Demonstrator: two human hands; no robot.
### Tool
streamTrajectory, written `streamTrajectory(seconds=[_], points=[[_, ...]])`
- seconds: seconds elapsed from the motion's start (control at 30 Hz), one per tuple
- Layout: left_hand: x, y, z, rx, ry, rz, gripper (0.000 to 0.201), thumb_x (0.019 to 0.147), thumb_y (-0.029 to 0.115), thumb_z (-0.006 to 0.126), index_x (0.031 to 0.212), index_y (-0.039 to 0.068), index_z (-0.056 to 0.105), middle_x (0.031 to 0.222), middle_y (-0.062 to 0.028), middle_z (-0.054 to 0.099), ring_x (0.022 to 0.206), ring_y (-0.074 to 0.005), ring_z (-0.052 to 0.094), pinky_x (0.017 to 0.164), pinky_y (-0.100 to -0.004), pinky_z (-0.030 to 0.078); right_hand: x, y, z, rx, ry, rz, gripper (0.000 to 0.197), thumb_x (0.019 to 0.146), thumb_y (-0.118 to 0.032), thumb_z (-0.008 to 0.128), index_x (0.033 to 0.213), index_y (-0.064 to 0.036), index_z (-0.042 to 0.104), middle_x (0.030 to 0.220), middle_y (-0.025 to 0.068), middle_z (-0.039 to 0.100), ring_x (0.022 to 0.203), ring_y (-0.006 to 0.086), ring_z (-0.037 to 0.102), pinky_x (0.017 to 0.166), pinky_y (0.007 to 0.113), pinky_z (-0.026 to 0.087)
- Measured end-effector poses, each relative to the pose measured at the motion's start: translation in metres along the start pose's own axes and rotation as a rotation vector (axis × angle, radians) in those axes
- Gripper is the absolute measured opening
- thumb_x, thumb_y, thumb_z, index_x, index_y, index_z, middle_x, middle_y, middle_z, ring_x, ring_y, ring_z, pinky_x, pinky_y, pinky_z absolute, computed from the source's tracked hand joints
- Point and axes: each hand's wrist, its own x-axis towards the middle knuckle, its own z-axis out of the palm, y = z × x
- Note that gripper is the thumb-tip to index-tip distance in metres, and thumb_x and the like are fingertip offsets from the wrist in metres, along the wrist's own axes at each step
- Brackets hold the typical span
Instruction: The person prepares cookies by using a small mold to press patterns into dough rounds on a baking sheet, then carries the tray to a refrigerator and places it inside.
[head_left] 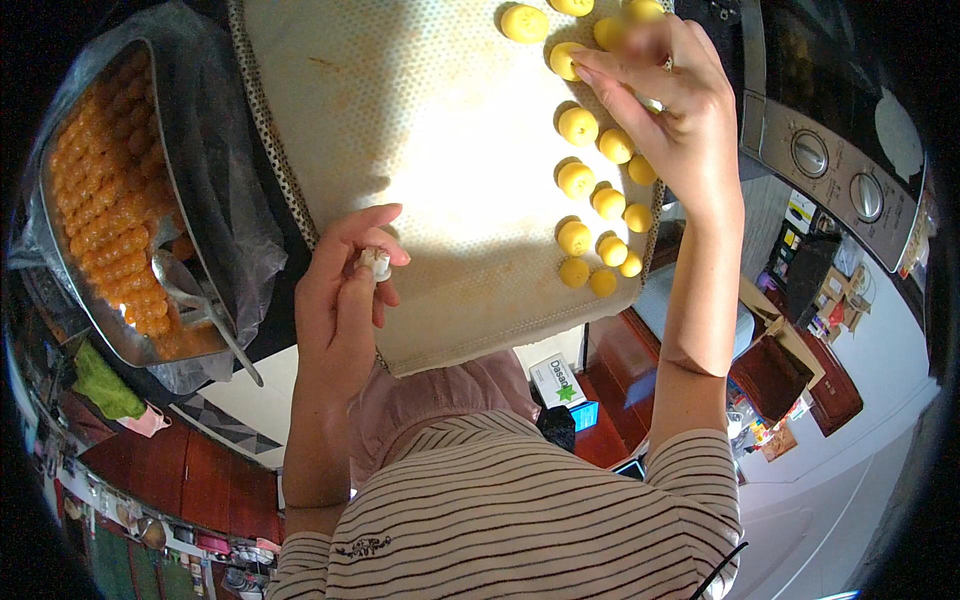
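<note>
Small yellow dough balls (577,126), several with a dark dot in the top, stand in rows along the right side of a pale, honeycomb-patterned mat (340,130). At the far right of the mat, my right hand (680,110) pinches thumb and forefinger together on top of one ball (567,61); what lies between the fingertips is too small to make out. My left hand (340,290) hovers over the mat's near left edge. Its thumb and fingers are closed round a small, white, crumpled-looking piece (374,263) with brownish flecks.
Left of the mat, a metal tray (180,130) in clear plastic holds rows of glossy orange balls (105,200) and a metal spoon (190,290). A dark oven-like appliance with two knobs (810,155) stands at the far right. Below the mat is a white box (555,380).
</note>
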Motion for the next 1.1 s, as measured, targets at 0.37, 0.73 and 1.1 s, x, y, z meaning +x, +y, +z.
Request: streamTrajectory(seconds=[0.37, 0.73, 1.1], points=[[-0.0008, -0.0004, -0.0006, -0.01, 0.003, -0.015, 0.039, 0.091, 0.009, 0.036, 0.125, 0.001, 0.054, 0.088, -0.0017, 0.06, 0.058, -0.005, 0.047, 0.047, -0.0195, 0.036, 0.001, -0.0038, 0.0002, -0.062, -0.035, 0.039, 0.026, 0.067, -0.007, 0.079, 0.092, -0.0028, 0.074, 0.081, 0.0065, 0.054, 0.077, 0.0219, 0.052, 0.065, 0.032, 0.043], [-0.0002, -0.0003, 0.0001, -0.002, 0.01, -0.01, 0.039, 0.091, 0.01, 0.036, 0.124, 0.002, 0.054, 0.087, -0.0015, 0.06, 0.058, -0.0045, 0.047, 0.046, -0.019, 0.036, -0.0025, 0.0029, 0.0015, 0.022, -0.022, 0.027, 0.021, 0.068, -0.006, 0.078, 0.087, -0.001, 0.072, 0.084, 0.0081, 0.053, 0.081, 0.0233, 0.052, 0.07, 0.033, 0.043], [0.0001, 0.0003, -0.0003, -0.002, 0.004, -0.003, 0.039, 0.091, 0.01, 0.035, 0.124, 0.003, 0.054, 0.087, -0.0018, 0.06, 0.057, -0.005, 0.047, 0.046, -0.0193, 0.037, 0.0035, 0.0007, 0.0, -0.005, -0.082, 0.011, 0.014, 0.07, -0.005, 0.074, 0.082, -0.0015, 0.068, 0.086, 0.0096, 0.05, 0.083, 0.0257, 0.051, 0.071, 0.035, 0.043]])
